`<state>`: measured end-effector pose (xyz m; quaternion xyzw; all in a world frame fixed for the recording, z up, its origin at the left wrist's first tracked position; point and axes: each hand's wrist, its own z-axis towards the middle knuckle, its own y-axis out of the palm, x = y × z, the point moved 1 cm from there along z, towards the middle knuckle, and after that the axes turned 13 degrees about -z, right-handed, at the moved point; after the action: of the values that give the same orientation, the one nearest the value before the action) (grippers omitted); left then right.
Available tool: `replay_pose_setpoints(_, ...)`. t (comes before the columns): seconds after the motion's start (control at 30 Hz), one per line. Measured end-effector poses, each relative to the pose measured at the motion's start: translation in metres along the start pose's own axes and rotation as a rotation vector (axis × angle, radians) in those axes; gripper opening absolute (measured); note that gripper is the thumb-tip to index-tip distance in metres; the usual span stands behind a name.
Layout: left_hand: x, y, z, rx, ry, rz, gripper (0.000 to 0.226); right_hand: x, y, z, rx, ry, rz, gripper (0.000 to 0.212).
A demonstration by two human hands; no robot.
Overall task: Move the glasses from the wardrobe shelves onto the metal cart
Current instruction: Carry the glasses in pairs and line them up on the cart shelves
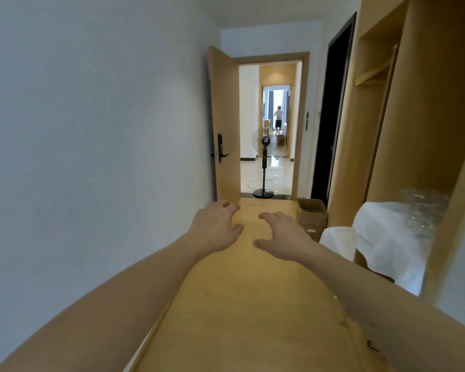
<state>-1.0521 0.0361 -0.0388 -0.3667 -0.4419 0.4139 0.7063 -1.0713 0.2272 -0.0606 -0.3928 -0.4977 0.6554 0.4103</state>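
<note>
Reaching forward side by side, both bare arms stretch out over a yellow wooden floor point(253, 304). Left hand point(216, 226): palm down, fingers spread and slightly bent, holding nothing. Right hand point(282, 234): same posture, thumb out to the left, fingers loosely splayed, nothing in it. The two hands are near each other but apart.

Glasses point(420, 210): a cluster of clear ones, blurred, on a wardrobe shelf point(440, 146) at right, well apart from both hands. They stand on a white cloth point(381, 242) that drapes over the shelf's near edge. Count cannot be told.

Far end: an open wooden door point(224, 130) with a dark handle, a standing fan point(264, 162) in the doorway, a person far off in a room beyond. Cardboard box point(312, 214) on the floor just beside the wardrobe. Plain white wall point(91, 130) at left.
</note>
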Motion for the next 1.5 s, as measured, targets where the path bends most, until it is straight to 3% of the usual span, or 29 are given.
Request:
replay_pose_setpoints(0.27,-0.008,0.062,0.079,-0.107,0.127,-0.064,0.059,0.058,0.027,0.047,-0.016,0.138,-0.048,0.079)
replay_pose_setpoints(0.77,-0.005,0.153,0.26,-0.185,0.136,-0.011,0.059,0.186,0.08,0.199,-0.03,0.198,0.028,0.079)
replay_pose_setpoints(1.27,0.052,0.246,0.427,-0.289,0.211,-0.05,0.06,0.329,0.08,0.285,-0.038,0.29,0.061,0.066)
replay_pose_setpoints(1.5,0.094,0.298,0.484,-0.334,0.345,-0.046,0.051,0.394,0.086,0.298,-0.048,0.462,0.034,0.068)
